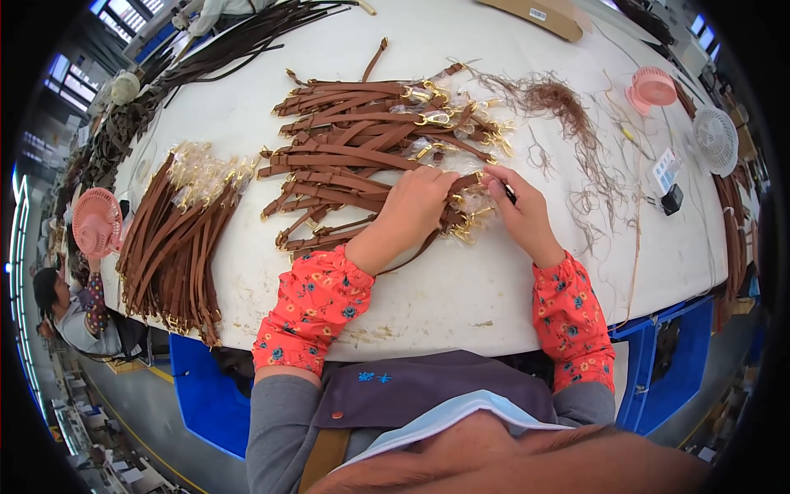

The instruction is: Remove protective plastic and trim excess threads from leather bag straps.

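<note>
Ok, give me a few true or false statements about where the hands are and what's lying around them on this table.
1. Both hands rest on the middle pile of brown straps. True: left hand, right hand.
2. A second strap bundle lies to the person's left. True.
3. The pink fan stands between the two hands. False: it sits far right, near the white fan.
4. The loose thread tangle lies left of the middle pile. False: it lies to its right.
5. The sleeves are plain grey. False: red floral.
</note>
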Demonstrator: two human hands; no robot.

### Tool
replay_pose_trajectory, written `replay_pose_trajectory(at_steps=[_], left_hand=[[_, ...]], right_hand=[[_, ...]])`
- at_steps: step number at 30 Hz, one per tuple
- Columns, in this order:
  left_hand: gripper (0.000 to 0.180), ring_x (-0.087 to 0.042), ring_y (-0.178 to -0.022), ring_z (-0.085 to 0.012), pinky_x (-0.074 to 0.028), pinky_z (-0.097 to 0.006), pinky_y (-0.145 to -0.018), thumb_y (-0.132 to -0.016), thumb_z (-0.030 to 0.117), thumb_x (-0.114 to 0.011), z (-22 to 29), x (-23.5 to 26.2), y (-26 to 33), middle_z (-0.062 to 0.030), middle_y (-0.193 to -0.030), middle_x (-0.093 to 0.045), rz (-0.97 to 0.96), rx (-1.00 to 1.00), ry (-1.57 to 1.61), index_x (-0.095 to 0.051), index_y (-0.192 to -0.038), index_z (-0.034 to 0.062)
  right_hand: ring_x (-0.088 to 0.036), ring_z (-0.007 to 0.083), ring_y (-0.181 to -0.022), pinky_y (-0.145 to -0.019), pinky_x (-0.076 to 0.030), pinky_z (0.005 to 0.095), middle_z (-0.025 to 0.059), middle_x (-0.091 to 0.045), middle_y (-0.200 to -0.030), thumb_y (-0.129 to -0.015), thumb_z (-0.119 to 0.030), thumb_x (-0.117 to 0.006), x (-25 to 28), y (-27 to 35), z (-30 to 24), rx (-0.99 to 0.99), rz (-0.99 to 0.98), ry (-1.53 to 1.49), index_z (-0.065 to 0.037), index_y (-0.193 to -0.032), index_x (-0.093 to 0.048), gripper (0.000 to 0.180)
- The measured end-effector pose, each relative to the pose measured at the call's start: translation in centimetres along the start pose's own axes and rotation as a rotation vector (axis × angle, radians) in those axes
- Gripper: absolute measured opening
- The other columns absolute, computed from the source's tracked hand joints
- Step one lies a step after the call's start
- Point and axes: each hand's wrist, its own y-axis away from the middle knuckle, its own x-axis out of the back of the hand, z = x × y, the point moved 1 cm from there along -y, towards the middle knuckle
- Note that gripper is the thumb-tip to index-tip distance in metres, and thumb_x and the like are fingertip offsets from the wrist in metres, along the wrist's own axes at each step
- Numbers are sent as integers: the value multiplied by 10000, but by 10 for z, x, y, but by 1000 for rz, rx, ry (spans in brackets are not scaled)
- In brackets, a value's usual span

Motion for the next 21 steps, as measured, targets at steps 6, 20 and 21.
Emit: replay_pose_trajectory(at_steps=[6, 20, 21], left_hand=[[419, -645, -925, -331, -494, -428, -801, -769, -38, -647, 9, 38, 6, -119, -999, -698, 270, -82, 140, -671, -1170, 80], [336, -646, -807, -245, -476, -367, -726, -771, 44, -681, 33, 31, 93, -40, -852, -677, -233, -148, -19, -700, -1099, 115], [299, -649, -839, -221, -476, -365, -738, -794, 49, -654, 32, 30, 92, -24, -859, -671, -206, -175, -29, -709, -1079, 121]], right_hand=[[-699, 137, -938, -794, -519, 257, 90, -725, -1000, -992, -126, -603, 7, 0, -1, 140, 190, -44, -35, -1233, -618, 258], [-683, 213, -784, -666, -527, 333, 40, -695, -884, -859, -294, -752, 14, 17, -49, 407, -255, 329, -145, -1119, -672, 311], [-663, 217, -759, -644, -517, 348, 20, -676, -842, -839, -271, -757, 14, 18, -51, 521, -320, 472, -151, -1086, -686, 284]])
